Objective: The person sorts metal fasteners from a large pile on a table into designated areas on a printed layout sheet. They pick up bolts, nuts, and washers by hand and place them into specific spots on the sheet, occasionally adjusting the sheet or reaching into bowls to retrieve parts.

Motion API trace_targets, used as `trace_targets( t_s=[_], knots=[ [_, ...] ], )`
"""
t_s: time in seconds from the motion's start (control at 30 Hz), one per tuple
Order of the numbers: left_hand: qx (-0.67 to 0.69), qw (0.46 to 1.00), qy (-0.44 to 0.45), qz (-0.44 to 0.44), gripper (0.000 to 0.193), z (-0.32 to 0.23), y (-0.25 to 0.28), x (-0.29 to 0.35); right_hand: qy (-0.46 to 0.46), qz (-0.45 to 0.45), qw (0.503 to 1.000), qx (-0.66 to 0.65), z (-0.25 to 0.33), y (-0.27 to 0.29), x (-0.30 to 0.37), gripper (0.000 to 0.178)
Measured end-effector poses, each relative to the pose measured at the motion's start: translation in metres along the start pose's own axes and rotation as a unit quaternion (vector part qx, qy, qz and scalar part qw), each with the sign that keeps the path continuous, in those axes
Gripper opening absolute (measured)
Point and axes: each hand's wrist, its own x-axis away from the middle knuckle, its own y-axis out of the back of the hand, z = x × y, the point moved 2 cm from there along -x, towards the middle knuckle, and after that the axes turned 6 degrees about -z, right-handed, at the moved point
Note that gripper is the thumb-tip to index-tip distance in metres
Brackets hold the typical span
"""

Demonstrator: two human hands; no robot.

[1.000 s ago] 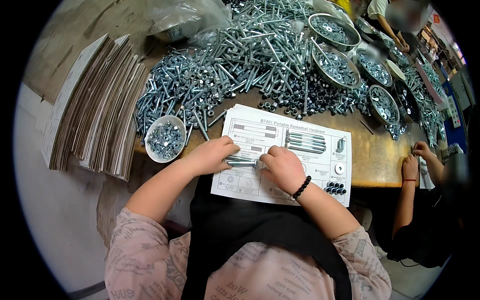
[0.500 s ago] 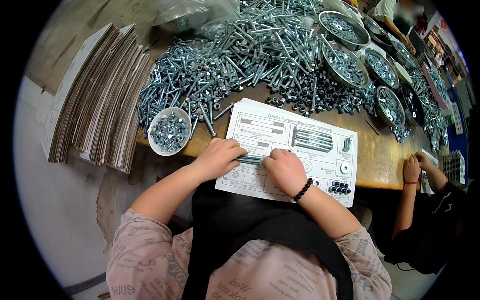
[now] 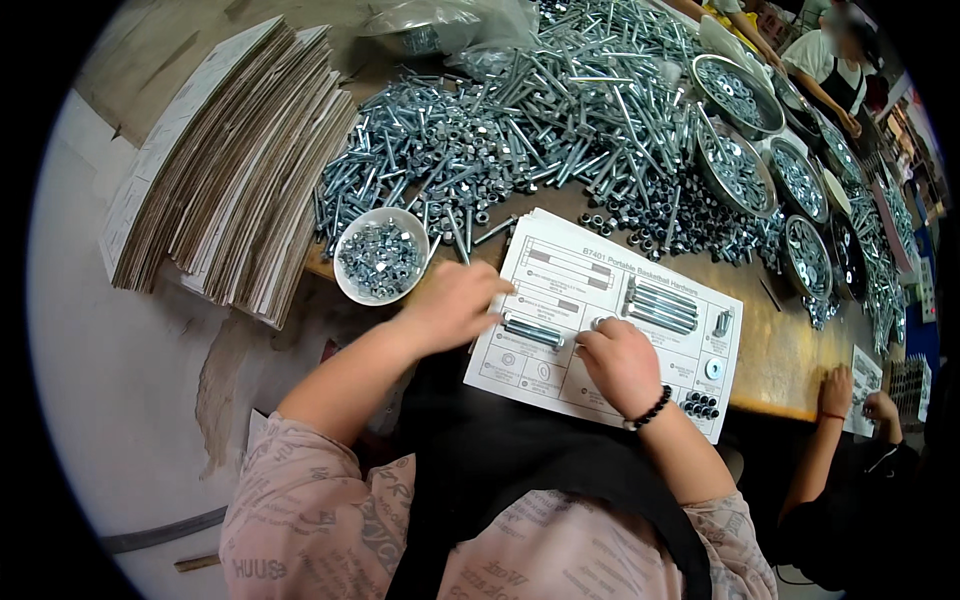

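Left hand (image 3: 455,308) has been drawn back from the short bolts (image 3: 533,331), fingers parted; right hand (image 3: 622,368): grip cannot be told. One washer (image 3: 713,369) and eight black nuts (image 3: 699,405) are laid beside them on one printed sheet (image 3: 575,393).

I count 2 bare hands, L hand (image 3: 455,305) & R hand (image 3: 622,370), plus 1 black bead bracelet (image 3: 655,408). On 1 printed top sheet (image 3: 575,400): 1 pale washer (image 3: 713,362), approx. 8 black nuts (image 3: 700,404), 2 bundles of bolts (image 3: 662,303), exact no. unclear. I get 1 white bowl (image 3: 419,232), 1 black bowl (image 3: 853,283), min. 4 metal bowls (image 3: 772,112). Heaped bolts (image 3: 560,120): too many for me to count. Nearby co-worker (image 3: 812,455) w/ 1 red wristband (image 3: 831,416).
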Motion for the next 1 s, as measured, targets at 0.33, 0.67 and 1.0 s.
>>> trace_targets(
  t_s=[0.33, 0.67, 1.0],
  knots=[
    [-0.289, 0.942, 0.161, -0.058, 0.011, 0.083, 0.052, 0.034, -0.062, -0.031, 0.997, -0.038, -0.018, 0.030, 0.009, 0.014],
    [0.018, 0.991, 0.079, -0.104, 0.014, 0.006, 0.027, 0.013, -0.116, -0.031, 0.991, -0.066, -0.030, 0.037, 0.017, 0.015],
    [0.014, 0.998, -0.037, 0.059, 0.028, -0.026, -0.033, 0.027, -0.138, -0.042, 0.986, -0.086, -0.039, 0.045, 0.025, 0.015]
  ],
)
